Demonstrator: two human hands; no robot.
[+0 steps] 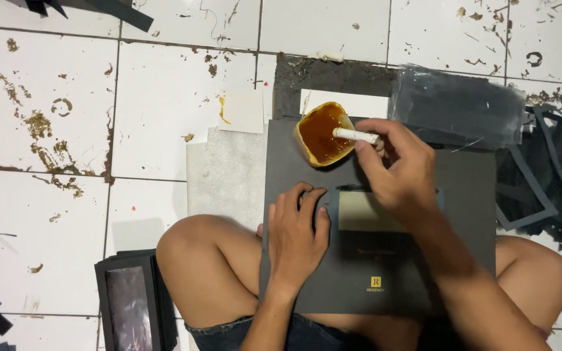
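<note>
A large black card board (469,214) lies across my lap. My left hand (297,234) rests flat on its left part, fingers spread, holding nothing. My right hand (395,172) grips a white brush handle (356,136) whose tip dips into a yellow cup of amber glue (322,133) standing at the board's far left edge. Under my right wrist a pale rectangular window or panel (359,211) shows in the board, partly hidden by the hand.
White floor tiles (164,97) spotted with dried glue surround me. A cream card piece (242,110) and a grey sheet (219,172) lie left of the board. A dark plastic-wrapped stack (456,107) and black cutout frames (544,182) sit to the right, black boxes (131,299) at lower left.
</note>
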